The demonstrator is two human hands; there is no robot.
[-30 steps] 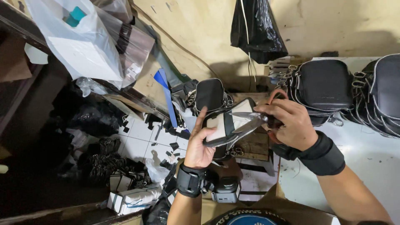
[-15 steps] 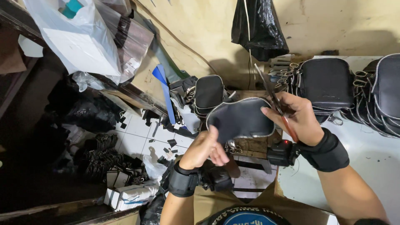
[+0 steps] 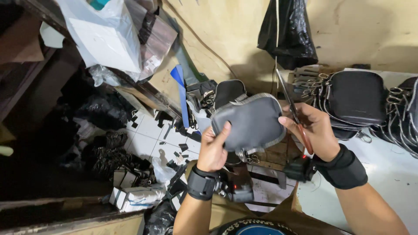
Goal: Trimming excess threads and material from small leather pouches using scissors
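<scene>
I hold a small dark grey pouch [image 3: 250,124] with a silver zipper around its edge up in front of me. My left hand [image 3: 214,146] grips its lower left side, thumb on the face. My right hand [image 3: 311,130] pinches the pouch's right edge and also holds a pair of scissors [image 3: 292,111] with reddish handles, blades pointing up. Both wrists wear black bands.
A row of finished black pouches [image 3: 355,98] with metal rings stands at the right on a white surface [image 3: 392,174]. A black bag [image 3: 285,32] hangs on the wall. White plastic bags [image 3: 102,37], black scraps on the tiled floor [image 3: 150,135] and small boxes [image 3: 133,196] lie at left.
The pouch was turned from its edge-on, strapped side to show its flat face. My left hand let go, dropped below, then came back up to grip the lower left edge.
</scene>
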